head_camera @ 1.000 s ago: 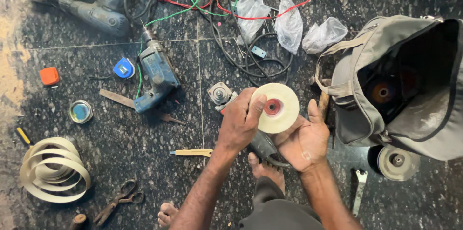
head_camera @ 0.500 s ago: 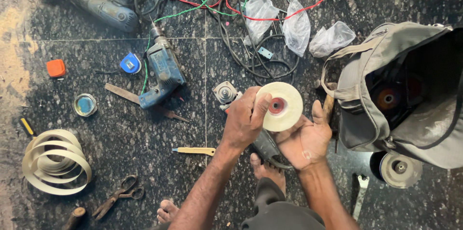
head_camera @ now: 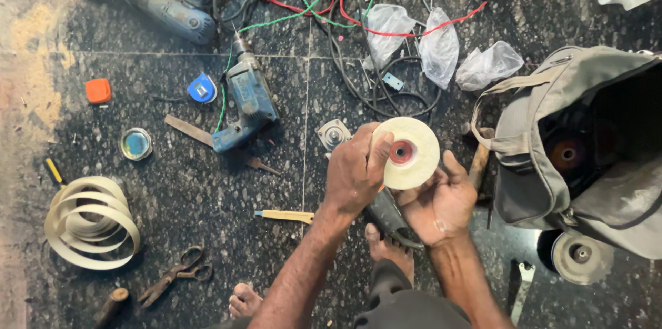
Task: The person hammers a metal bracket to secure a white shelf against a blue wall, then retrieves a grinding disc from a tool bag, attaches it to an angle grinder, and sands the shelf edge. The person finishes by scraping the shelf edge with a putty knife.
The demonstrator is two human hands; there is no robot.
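blue drill [head_camera: 247, 100] farther right across dark stone floor [head_camera: 207, 191]

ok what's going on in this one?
A person crouched on a dark stone floor holds a pale round buffing disc with a red hub in both hands: left hand grips its left edge, right hand cups it from below. A dark power tool sits beneath the hands. A blue drill, scissors and an open bag lie around.
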